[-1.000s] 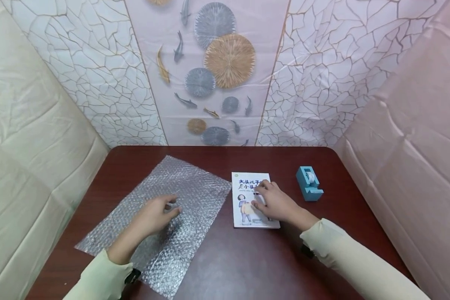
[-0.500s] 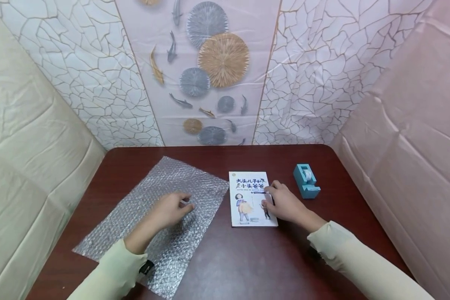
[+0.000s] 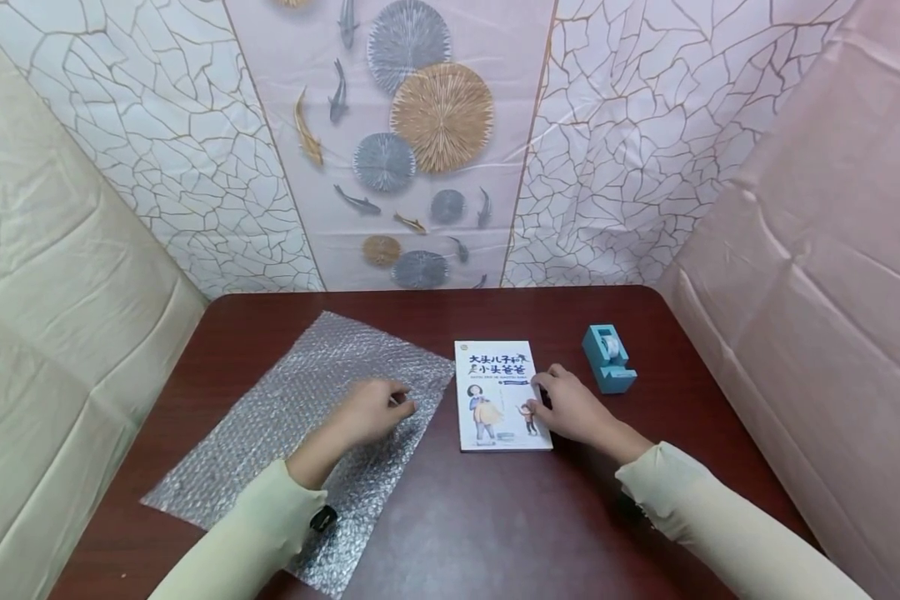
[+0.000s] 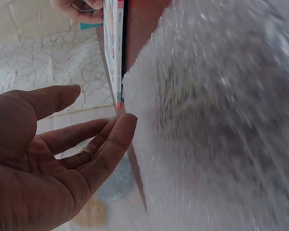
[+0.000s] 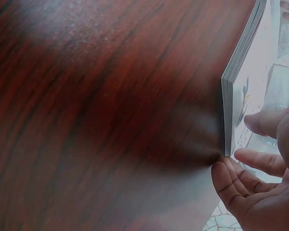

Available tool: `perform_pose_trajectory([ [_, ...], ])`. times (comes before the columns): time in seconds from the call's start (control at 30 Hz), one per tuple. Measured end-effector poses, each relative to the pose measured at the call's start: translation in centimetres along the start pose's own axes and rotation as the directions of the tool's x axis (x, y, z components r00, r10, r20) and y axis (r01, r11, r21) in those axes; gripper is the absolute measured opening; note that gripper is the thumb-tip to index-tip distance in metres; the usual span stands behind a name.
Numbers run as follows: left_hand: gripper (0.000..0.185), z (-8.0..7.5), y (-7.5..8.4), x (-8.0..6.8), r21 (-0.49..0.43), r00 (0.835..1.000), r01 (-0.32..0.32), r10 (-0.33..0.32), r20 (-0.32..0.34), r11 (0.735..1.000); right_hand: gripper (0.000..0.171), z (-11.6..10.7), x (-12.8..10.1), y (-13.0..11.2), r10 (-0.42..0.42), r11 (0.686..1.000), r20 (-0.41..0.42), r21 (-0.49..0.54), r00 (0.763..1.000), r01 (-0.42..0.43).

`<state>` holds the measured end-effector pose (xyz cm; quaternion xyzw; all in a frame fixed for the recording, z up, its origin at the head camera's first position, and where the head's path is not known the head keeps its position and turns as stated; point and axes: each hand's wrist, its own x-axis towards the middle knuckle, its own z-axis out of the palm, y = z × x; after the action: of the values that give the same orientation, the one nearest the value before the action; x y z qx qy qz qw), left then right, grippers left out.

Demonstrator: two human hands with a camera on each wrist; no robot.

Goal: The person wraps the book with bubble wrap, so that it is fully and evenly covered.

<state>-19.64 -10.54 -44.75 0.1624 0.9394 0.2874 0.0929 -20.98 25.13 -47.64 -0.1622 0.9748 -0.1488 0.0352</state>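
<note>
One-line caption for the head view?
Left hand rests on bubble wrap; right hand touches a book beside a tape dispenser.

Under my left hand (image 3: 371, 411) the bubble wrap (image 3: 300, 433) is clear plastic, bumpy all over and glinting silver. My right hand (image 3: 573, 406) is on the book (image 3: 495, 392), glossy printed card on the cover with matt paper page edges, and the table (image 3: 495, 525) beneath is dark reddish wood grain, smooth with a soft sheen. Far right, the teal tape dispenser (image 3: 609, 358) looks like matt plastic.
</note>
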Motion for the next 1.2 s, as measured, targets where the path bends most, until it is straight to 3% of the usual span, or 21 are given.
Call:
perform_pose_trajectory([
  [0.13,0.028,1.4,0.1,1.7,0.0,0.998,-0.059,0.059,0.019,0.998,0.041,0.0,-0.1,0.0,0.013,1.0,-0.005,0.012,1.0,-0.013],
  [0.3,0.035,5.7,-3.6,5.4,0.051,0.989,-0.145,0.145,0.004,0.988,0.04,0.0,-0.2,0.1,0.045,0.999,-0.006,0.016,0.999,-0.045],
  [0.4,0.028,7.3,-4.6,6.8,0.065,0.992,-0.123,0.123,0.007,0.99,0.041,-0.1,-0.3,0.2,0.066,0.998,-0.005,0.016,0.998,-0.066],
  [0.5,0.026,7.1,-3.6,6.9,0.074,0.996,-0.09,0.089,0.022,0.993,0.042,-0.1,-0.3,0.3,0.08,0.997,0.001,0.022,0.997,-0.08],
  [0.7,0.029,3.9,1.6,4.7,-0.001,0.994,-0.041,0.04,0.098,0.999,0.042,0.0,-0.3,0.3,0.091,0.994,0.019,0.062,0.996,-0.092],
  [0.8,0.034,3.5,3.0,4.0,-0.039,0.992,-0.01,0.014,0.123,0.999,0.04,0.2,-0.3,0.3,0.094,0.993,0.023,0.072,0.995,-0.096],
  [0.97,0.033,3.9,3.6,3.9,-0.095,0.988,0.033,-0.018,0.156,0.995,0.035,0.5,-0.1,0.4,0.086,0.993,0.018,0.079,0.996,-0.087],
  [1.2,0.037,4.4,3.6,4.4,-0.088,0.985,0.04,-0.024,0.172,0.995,0.034,0.8,-0.1,1.0,0.024,0.993,-0.016,0.119,1.0,-0.022],
])
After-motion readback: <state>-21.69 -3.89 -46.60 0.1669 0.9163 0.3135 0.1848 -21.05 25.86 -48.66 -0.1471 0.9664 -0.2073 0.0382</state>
